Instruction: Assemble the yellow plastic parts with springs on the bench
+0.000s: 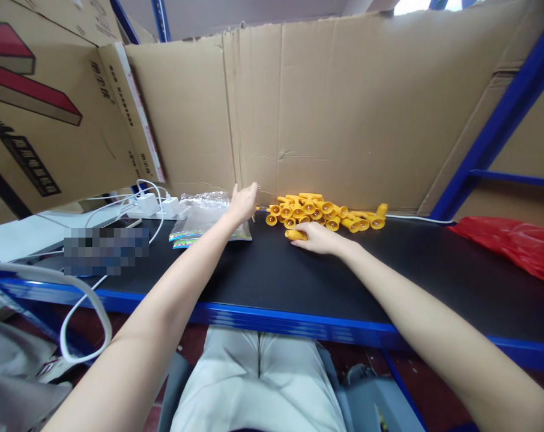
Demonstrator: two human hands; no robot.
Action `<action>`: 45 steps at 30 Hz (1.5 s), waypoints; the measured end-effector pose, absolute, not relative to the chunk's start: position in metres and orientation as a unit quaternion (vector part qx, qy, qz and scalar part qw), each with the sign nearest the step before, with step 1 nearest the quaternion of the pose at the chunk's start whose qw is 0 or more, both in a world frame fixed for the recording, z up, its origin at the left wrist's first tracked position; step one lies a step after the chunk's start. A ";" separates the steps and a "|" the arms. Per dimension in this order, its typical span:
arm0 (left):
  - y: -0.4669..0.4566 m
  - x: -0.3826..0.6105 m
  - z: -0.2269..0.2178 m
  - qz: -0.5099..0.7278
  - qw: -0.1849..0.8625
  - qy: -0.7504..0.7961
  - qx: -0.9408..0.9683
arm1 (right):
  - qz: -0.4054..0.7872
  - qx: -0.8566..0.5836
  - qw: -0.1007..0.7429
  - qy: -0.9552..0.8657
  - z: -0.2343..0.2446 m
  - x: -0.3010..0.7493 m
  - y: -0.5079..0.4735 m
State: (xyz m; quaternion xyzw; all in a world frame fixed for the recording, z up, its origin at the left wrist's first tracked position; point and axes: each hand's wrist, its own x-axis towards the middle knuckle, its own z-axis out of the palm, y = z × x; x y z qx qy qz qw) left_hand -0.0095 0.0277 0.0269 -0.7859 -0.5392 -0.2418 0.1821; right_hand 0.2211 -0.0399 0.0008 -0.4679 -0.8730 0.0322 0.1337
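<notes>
A heap of several small yellow plastic parts [319,212] lies at the back of the black tabletop [272,276], against the cardboard wall. My right hand [319,238] rests on the table just in front of the heap, fingers closed on one yellow part [295,234]. My left hand [244,202] is raised at the heap's left end, above a clear plastic bag [204,217]. Its fingers are pinched together around something small that I cannot make out.
White chargers and cables [152,205] sit at the back left, with a cable looping off the table's front edge. A red plastic bag [513,243] lies at the right. Cardboard sheets [344,108] wall the back and left. Blue shelf posts [497,120] stand right.
</notes>
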 end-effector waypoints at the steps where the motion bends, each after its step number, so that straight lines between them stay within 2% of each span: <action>1: 0.021 -0.003 0.031 -0.220 0.173 -0.541 -0.793 | 0.029 -0.476 0.135 -0.869 0.000 0.222 -0.038; 6: -0.020 0.032 0.040 -0.071 0.089 -0.540 -0.834 | 0.004 -0.528 0.134 -0.839 0.000 0.230 -0.029; 12: -0.036 0.051 0.017 0.002 0.101 -0.498 -0.861 | -0.007 -0.623 0.090 -0.777 0.008 0.237 -0.032; 17: -0.031 0.049 -0.001 0.003 0.130 -0.470 -0.873 | -0.003 -0.642 0.052 -0.765 0.010 0.236 -0.034; 21: -0.035 0.044 0.011 0.034 0.124 -0.473 -0.872 | 0.015 -0.649 0.056 -0.759 0.008 0.235 -0.033; 26: -0.039 0.026 0.023 -0.033 0.152 -0.528 -0.835 | 0.039 -0.636 0.081 -0.766 0.005 0.241 -0.028; 28: -0.037 0.015 0.019 -0.057 0.131 -0.556 -0.819 | 0.044 -0.633 0.074 -0.769 0.005 0.244 -0.026; 36: -0.016 -0.018 0.008 0.002 -0.009 -0.573 -0.819 | 0.058 -0.629 0.066 -0.772 0.007 0.253 -0.023; 45: -0.009 -0.022 0.003 -0.034 -0.063 -0.528 -0.846 | 0.132 -0.578 0.140 -0.793 0.004 0.250 -0.024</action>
